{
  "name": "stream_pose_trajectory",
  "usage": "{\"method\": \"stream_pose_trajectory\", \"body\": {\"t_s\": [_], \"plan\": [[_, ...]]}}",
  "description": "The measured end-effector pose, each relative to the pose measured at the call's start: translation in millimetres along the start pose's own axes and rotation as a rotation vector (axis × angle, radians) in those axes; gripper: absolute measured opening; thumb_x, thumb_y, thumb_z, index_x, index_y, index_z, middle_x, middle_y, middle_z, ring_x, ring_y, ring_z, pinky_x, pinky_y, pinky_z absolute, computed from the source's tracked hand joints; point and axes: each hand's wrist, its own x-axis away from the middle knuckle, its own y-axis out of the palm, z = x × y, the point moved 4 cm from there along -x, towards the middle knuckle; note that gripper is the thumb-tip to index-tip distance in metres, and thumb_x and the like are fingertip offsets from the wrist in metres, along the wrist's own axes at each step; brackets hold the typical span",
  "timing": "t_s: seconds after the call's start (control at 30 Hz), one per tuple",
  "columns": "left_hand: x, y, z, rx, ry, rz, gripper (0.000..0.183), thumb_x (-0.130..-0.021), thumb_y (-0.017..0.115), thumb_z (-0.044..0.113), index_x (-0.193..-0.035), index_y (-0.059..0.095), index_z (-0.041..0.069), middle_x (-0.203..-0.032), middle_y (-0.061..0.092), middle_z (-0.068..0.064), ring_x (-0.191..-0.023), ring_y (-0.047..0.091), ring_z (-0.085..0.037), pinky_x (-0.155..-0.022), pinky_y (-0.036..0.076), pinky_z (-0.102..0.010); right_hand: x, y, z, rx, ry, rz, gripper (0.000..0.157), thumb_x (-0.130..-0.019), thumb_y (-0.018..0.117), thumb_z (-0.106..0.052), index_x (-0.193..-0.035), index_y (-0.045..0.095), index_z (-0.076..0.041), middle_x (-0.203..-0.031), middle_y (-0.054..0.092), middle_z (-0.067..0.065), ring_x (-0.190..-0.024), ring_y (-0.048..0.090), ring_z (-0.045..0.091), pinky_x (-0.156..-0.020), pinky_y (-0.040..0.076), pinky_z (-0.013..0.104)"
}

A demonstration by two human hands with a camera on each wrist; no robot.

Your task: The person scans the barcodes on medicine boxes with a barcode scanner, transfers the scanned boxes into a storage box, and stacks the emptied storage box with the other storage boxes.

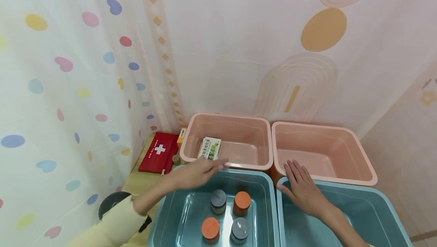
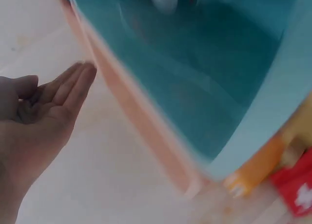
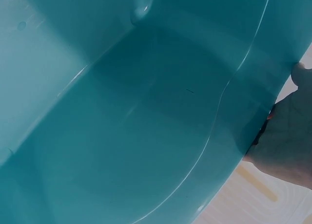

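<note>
Tubs (image 1: 244, 148) of smooth plastic lie beneath the left hand (image 1: 195, 173) and right hand (image 1: 305, 193), fingers nearly straight, close together; a carton (image 1: 209, 148) bears Chinese characters, a red pouch (image 1: 155, 159) "FIRST AID KIT".

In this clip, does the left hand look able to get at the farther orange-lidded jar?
Probably yes: the left hand looks empty, near the far rim of the left blue bin, which is open-topped, and nothing covers the farther orange-lidded jar.

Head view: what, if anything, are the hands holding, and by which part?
Nothing is held by any part: the left hand and the right hand are both empty.
</note>
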Motion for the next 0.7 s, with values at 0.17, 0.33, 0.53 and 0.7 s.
{"method": "stream_pose_trajectory", "body": {"t_s": [0.17,0.33,0.53,0.7], "plan": [[25.8,33.4,-2.3,0.103,-0.132,-0.060,0.043,-0.113,0.060,0.013,-0.151,0.060,-0.008,-0.092,0.076,-0.008,-0.070,0.070,-0.016,-0.068,0.057,-0.020,5,3.3,3,-0.065,-0.032,0.040,0.084,-0.109,0.066,-0.043,-0.160,0.038,0.016,-0.170,0.032,0.039,-0.159,0.023,0.061,-0.128,0.015,0.076],[33.7,59.3,-14.0,0.064,-0.311,0.016,0.049,-0.110,0.065,0.011,-0.156,0.056,-0.005,-0.091,0.075,-0.012,-0.050,0.047,-0.010,-0.051,0.037,-0.020,6,-1.0,5,-0.066,-0.004,0.020,0.083,-0.109,0.065,-0.040,-0.163,0.035,0.015,-0.173,0.029,0.037,-0.162,0.019,0.059,-0.130,0.014,0.074],[33.5,80.4,-31.5,0.018,-0.439,-0.013,0.068,-0.105,0.073,0.010,-0.166,0.045,0.005,-0.133,0.074,-0.022,-0.071,0.062,-0.020,-0.059,0.045,-0.026,4,-5.3,3,-0.029,0.021,-0.017,0.082,-0.110,0.065,-0.038,-0.165,0.033,0.013,-0.175,0.027,0.035,-0.164,0.017,0.056,-0.131,0.016,0.073],[34.2,94.2,-50.4,0.024,-0.496,-0.031,0.075,-0.101,0.078,0.009,-0.166,0.042,0.001,-0.135,0.072,-0.024,-0.085,0.063,-0.021,-0.069,0.054,-0.037,5,-0.2,6,-0.043,-0.001,0.005,0.083,-0.110,0.064,-0.041,-0.165,0.033,0.013,-0.175,0.027,0.036,-0.164,0.017,0.056,-0.137,0.004,0.063]]}}
